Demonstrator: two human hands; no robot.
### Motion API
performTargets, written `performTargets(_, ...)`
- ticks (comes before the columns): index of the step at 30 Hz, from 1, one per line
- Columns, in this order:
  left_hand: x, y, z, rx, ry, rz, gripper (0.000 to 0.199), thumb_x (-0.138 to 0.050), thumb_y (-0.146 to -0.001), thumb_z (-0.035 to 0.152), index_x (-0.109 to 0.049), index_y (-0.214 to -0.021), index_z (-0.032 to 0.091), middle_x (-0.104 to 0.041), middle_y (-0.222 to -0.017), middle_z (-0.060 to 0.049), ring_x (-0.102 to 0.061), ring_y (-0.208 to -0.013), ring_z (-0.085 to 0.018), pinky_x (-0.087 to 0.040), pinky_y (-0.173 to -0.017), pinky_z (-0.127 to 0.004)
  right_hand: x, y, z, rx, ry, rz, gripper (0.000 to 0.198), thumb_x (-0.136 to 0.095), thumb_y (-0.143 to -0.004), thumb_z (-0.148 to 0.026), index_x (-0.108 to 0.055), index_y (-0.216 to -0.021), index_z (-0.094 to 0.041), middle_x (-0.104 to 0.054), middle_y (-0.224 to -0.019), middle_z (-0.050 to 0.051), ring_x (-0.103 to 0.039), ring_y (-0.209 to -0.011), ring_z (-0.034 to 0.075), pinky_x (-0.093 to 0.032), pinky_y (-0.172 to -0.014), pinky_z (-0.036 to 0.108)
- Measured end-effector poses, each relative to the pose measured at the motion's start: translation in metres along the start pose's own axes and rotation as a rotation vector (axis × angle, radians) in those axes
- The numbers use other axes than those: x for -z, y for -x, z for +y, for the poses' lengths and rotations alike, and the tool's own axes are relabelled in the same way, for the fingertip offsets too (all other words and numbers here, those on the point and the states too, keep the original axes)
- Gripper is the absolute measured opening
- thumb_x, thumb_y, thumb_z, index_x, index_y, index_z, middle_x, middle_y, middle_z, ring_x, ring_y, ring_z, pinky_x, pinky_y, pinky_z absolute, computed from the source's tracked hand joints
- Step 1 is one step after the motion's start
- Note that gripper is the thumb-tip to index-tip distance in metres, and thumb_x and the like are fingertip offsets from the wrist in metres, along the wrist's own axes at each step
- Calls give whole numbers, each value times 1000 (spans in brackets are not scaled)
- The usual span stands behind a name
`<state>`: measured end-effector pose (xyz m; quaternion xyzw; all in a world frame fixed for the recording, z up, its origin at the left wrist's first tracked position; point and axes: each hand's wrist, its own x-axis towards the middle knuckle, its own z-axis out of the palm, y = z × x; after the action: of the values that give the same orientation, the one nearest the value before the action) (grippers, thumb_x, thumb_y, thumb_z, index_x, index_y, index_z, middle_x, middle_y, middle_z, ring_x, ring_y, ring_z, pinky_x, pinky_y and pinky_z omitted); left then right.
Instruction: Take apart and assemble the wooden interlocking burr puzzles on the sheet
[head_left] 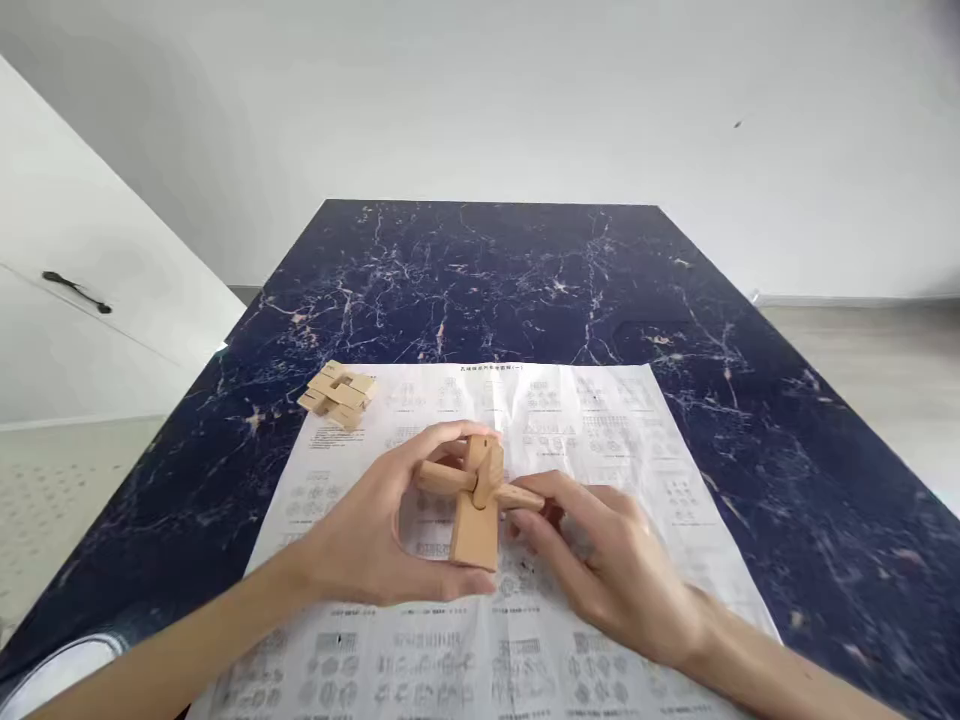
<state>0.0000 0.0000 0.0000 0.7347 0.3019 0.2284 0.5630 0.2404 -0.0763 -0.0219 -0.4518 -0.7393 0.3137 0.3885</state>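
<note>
A wooden interlocking puzzle (474,528), made of crossed light-brown pieces, is held up over a printed paper sheet (615,470). My left hand (375,525) grips it from the left, thumb under the near block and fingers at the far end. With thumb and index finger, my right hand (592,550) pinches the rounded bar sticking out on the puzzle's right side. The other fingers of that hand curl beneath and are partly hidden. Rows of small puzzle diagrams and tiny print cover the sheet.
A second wooden puzzle (341,395), of flat interlocked pieces, sits at the sheet's upper left corner. Underneath is a dark blue marbled table (480,285). A white round object (64,680) shows at the lower left edge. A white cabinet (105,240) stands left of the table.
</note>
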Motion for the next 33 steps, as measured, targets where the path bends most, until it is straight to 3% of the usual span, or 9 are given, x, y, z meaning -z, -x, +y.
performTargets(19, 11, 2, -6, -103, -85, 23, 89, -95, -74, 41, -50, -151, 38, -67, -143, -8, -66, -133, -38, -61, -106, -59, -11, -7, -5, -2, 63, 96, 12, -56, -109, -23, -67, -110, -19, -72, -78, 2, -59, -59, 13, -47, -56, 28)
performTargets(24, 7, 3, -5, -172, -60, 55, 90, -97, -72, 42, -53, -150, 35, -68, -140, -9, -67, -130, -37, -61, -106, -57, -11, -9, -6, 30, 27, 74, 11, -54, -110, -23, -64, -106, -21, -70, -76, 0, -57, -58, 13, -46, -56, 27)
performTargets(28, 2, 3, -6, -199, -14, 91, 92, -95, -73, 36, -49, -153, 38, -68, -140, -8, -69, -128, -36, -66, -100, -52, -11, -13, -8, -60, -31, 3, 11, -55, -110, -26, -63, -103, -23, -68, -73, -3, -55, -57, 12, -45, -55, 26)
performTargets(30, 0, 3, -5, -203, -32, 113, 95, -94, -73, 32, -47, -155, 39, -66, -141, -8, -68, -130, -36, -65, -102, -52, -10, -14, -8, -95, -41, -16, 8, -57, -109, -27, -63, -107, -23, -70, -79, -2, -57, -60, 13, -47, -57, 26)
performTargets(33, -2, 2, -4, -213, -95, 178, 93, -91, -76, 26, -45, -155, 39, -64, -143, -7, -67, -132, -34, -63, -106, -50, -6, -14, -7, -97, -48, 85, 17, -55, -109, -30, -61, -125, -24, -75, -109, 5, -68, -89, 19, -55, -78, 33)
